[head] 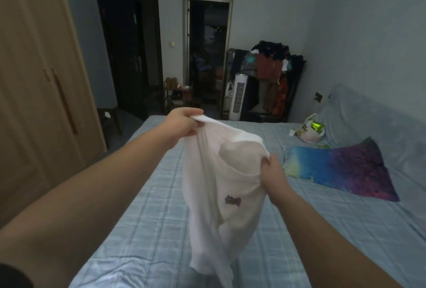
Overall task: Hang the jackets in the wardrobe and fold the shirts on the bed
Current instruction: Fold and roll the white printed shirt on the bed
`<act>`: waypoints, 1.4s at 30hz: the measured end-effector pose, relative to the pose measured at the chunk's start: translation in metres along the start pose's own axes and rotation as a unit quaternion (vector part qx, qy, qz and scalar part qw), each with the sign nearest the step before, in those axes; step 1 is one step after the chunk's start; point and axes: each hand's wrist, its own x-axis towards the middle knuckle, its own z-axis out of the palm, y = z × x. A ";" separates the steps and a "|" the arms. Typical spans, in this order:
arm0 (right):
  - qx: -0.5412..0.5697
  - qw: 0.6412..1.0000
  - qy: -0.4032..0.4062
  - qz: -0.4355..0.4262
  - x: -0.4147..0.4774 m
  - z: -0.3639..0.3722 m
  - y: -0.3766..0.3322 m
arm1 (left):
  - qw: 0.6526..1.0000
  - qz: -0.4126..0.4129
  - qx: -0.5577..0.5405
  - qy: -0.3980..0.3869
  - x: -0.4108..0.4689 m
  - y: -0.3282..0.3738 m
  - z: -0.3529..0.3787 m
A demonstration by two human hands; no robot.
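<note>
A white shirt (221,195) with a small dark print on its front hangs in the air over the bed (149,230). My left hand (184,124) grips the shirt's top edge, raised higher and farther away. My right hand (274,177) pinches the edge by the neck opening, lower and closer to me. The shirt's lower part droops toward the blue checked sheet. The wooden wardrobe (39,94) stands at the left with its doors shut.
A colourful blue and purple pillow (341,170) lies on the bed at the right, with a plastic bag (311,129) behind it. Beyond the bed's far end stand a loaded clothes rack (272,73), a white tower fan (238,96) and two dark doorways.
</note>
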 end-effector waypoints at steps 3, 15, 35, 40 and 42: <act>-0.036 0.998 -0.037 -0.024 0.012 -0.012 -0.029 | 0.982 0.040 0.177 0.049 0.005 -0.025 -0.028; -0.307 0.903 -0.190 -0.234 0.051 -0.049 -0.101 | 0.889 0.016 0.457 0.030 -0.017 0.000 -0.153; -0.357 0.900 -0.046 -0.247 -0.029 0.024 -0.196 | 0.918 0.065 0.312 0.235 -0.071 0.030 -0.263; -0.239 0.954 -0.047 -0.175 -0.057 0.053 -0.203 | 0.918 0.119 0.315 0.210 -0.095 0.024 -0.286; -0.050 0.991 -0.053 -0.111 -0.070 0.066 -0.201 | 0.925 0.133 0.331 0.133 -0.104 0.016 -0.300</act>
